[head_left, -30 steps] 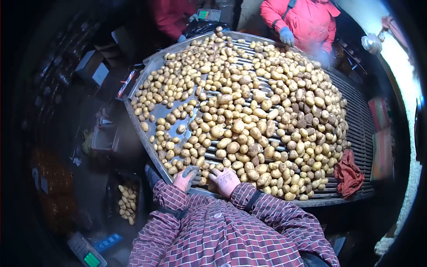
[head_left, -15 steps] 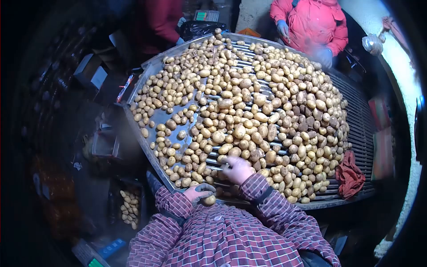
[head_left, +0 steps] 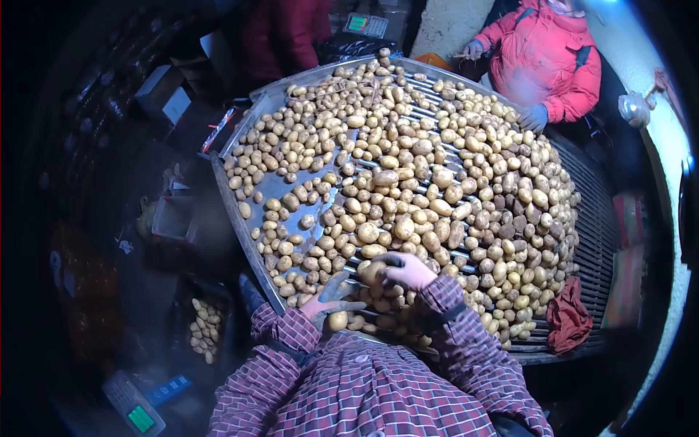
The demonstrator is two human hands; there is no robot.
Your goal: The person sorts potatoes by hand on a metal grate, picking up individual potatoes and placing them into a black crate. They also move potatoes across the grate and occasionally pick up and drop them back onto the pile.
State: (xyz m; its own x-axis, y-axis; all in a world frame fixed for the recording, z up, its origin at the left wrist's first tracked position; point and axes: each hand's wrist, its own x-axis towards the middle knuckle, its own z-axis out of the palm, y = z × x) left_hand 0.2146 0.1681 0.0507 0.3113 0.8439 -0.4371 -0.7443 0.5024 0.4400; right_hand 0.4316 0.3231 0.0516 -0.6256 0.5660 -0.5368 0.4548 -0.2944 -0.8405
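Observation:
Many pale brown potatoes (head_left: 386, 177) cover a metal sorting table (head_left: 240, 222) with a grate of bars. My right hand (head_left: 410, 272), in a palm-coated glove, is closed around a potato (head_left: 372, 274) near the front of the heap. To its left, my left hand (head_left: 329, 297) has its grey-coated fingers stretched apart over the near edge. A single potato (head_left: 337, 321) lies just below those fingers, close to my checked jacket.
A dark red cloth (head_left: 569, 317) lies on the bars at the right. Across the table stands a person in a pink jacket (head_left: 542, 62); another in dark red (head_left: 284, 36) is at the back left. A crate of potatoes (head_left: 206, 329) and a scale (head_left: 135, 408) are at lower left.
My right hand has closed on a potato. My left hand's fingers have spread forward over the edge. The pink-jacketed person has shifted, one hand now at the table's rim. The view has turned slightly.

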